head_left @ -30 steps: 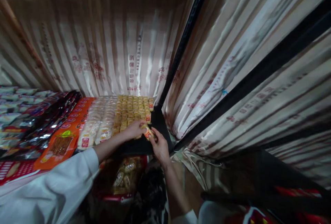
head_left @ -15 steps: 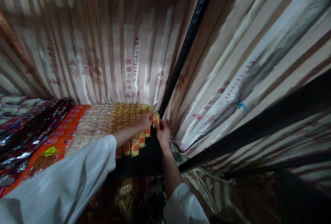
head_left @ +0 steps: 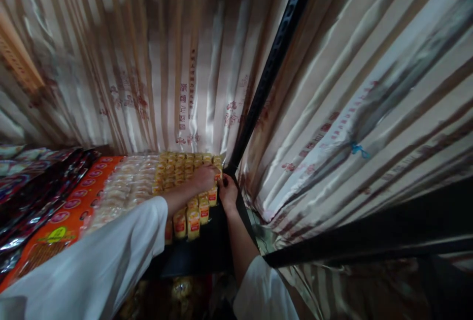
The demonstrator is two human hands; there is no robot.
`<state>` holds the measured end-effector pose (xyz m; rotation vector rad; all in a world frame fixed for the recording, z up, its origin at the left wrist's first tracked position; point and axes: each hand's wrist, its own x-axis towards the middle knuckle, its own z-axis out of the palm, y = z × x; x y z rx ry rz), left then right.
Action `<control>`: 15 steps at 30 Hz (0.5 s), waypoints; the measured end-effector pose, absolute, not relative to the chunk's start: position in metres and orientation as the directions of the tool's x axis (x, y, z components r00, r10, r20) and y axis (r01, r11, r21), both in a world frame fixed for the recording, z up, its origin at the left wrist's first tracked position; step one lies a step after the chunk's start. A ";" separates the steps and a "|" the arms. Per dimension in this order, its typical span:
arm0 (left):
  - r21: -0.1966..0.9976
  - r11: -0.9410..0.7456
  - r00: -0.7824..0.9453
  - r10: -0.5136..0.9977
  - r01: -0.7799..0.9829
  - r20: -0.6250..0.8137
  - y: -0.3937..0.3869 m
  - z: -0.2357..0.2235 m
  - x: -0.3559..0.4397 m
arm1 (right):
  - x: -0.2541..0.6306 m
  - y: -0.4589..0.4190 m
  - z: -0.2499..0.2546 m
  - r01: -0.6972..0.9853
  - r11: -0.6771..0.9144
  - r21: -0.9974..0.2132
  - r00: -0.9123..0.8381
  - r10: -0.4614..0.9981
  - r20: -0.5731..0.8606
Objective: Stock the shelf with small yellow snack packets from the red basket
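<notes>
Small yellow snack packets point(head_left: 193, 224) with red-and-orange labels stand in close rows on a dark shelf point(head_left: 207, 256). At the right end of these rows, both hands meet at one yellow snack packet point(head_left: 218, 176). My left hand point(head_left: 204, 178) reaches over the packets with its fingers closed on the left side of that one, partly covering it. From the right, my right hand point(head_left: 228, 194) pinches at its other edge with thumb and curled fingers. The label of the held packet is mostly hidden.
Left of the yellow rows lie clear-wrapped pale packets point(head_left: 127, 182), an orange bag point(head_left: 79, 197) and dark shiny packages point(head_left: 44, 202). A black slotted post point(head_left: 264, 83) rises behind my right hand. Printed pale curtains point(head_left: 166, 64) hang around, and more goods point(head_left: 183, 290) sit below the shelf.
Both hands have lowered the packet slightly and moved it left, against the end of the yellow rows. The view has shifted a little.
</notes>
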<state>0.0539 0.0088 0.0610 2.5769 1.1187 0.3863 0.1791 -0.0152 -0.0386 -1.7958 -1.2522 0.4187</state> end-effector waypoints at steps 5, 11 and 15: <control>0.271 -0.673 0.675 0.731 0.688 0.101 0.008 0.059 0.057 | 0.178 -0.012 -0.044 0.639 -0.079 -0.765 0.435 0.858 0.275; 0.169 -0.700 0.696 0.712 0.693 0.094 0.010 0.054 0.061 | 0.177 -0.004 -0.045 0.555 0.043 -0.830 0.466 0.811 0.354; 0.166 -0.690 0.682 0.723 0.705 0.106 0.013 0.050 0.063 | 0.177 0.004 -0.046 0.490 0.058 -0.870 0.398 0.873 0.283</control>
